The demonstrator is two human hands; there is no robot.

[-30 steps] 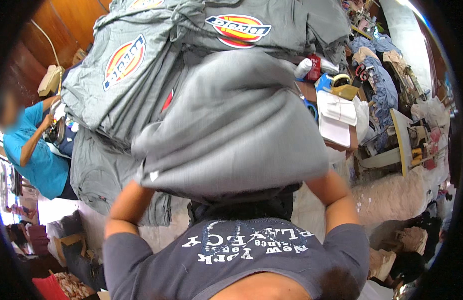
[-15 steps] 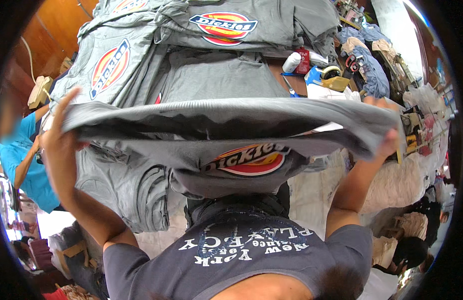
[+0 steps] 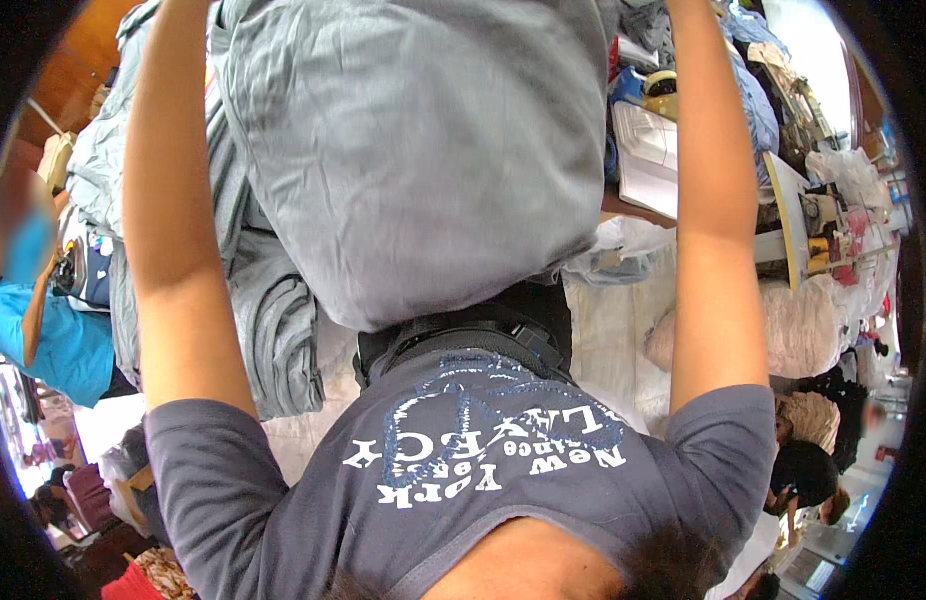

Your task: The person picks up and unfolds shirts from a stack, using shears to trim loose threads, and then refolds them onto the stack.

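Observation:
A plain face of a grey T-shirt spreads between my two raised forearms. Its rounded lower end hangs over the table's near side, just in front of my waist. Both arms stretch forward past the picture's upper edge, the left along the shirt's left side and the right a little apart from its right side. Neither hand shows, so whether they grip the cloth is hidden. Left of the shirt, folded grey garments hang in a stack, with more grey cloth behind my left forearm.
White papers lie by my right forearm, near a tape dispenser. A person in a blue top stands at the left. On the right are bagged bundles and a yellow-edged board.
Both arms have reached forward and up, taking my hands out of view. The shirt, earlier stretched sideways with its print showing, now spreads forward with a plain side up.

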